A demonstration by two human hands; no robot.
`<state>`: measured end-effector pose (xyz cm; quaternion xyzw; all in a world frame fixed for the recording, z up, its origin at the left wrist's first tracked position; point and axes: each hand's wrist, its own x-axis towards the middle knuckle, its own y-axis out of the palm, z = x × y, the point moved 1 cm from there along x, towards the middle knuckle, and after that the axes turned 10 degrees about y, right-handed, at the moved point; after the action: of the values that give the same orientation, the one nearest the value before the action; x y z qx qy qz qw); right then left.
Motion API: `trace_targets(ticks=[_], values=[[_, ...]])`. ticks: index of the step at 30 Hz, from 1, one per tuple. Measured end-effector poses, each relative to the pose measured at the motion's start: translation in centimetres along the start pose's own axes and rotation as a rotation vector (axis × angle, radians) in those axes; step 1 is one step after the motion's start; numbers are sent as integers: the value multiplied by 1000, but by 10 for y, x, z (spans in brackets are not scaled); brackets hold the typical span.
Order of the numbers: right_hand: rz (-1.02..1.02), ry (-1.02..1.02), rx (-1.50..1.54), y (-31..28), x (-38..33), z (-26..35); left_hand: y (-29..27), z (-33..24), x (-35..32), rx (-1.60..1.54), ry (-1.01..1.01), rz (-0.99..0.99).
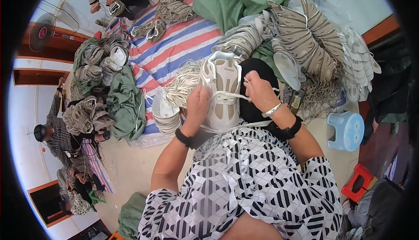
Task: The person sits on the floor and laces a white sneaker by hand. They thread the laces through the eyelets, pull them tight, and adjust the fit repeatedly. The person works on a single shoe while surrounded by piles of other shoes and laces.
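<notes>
A beige and white shoe upper (223,87) lies in my lap, its tongue pointing away from me. A white shoelace (233,95) crosses its front just above the toe. My right hand (260,92) is closed, pinching the lace on the shoe's right side, with a short bit of it showing above the fingers. At the shoe's left edge my left hand (197,106) is closed where the lace runs into it; its fingers are slightly blurred. More white lace (257,124) lies across my lap below the toe.
A bundle of white laces (185,85) and stacked white shoe parts (166,117) sit left of my lap. Piled shoe uppers (305,35) stand beyond on the right. A blue stool (345,130) and a red stool (358,183) are at right. Other people work at the far left.
</notes>
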<state>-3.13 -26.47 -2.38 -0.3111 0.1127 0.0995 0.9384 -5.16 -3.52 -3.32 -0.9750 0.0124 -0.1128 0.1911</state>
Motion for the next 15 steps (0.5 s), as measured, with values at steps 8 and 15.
trace_targets(ticks=[8, 15], values=[[125, -19, -137, 0, -9, 1, -17, -5, -6, -44, -167, 200], [240, 59, -232, 7, 10, 7, -13, 0, -5, -248, -254, 134]])
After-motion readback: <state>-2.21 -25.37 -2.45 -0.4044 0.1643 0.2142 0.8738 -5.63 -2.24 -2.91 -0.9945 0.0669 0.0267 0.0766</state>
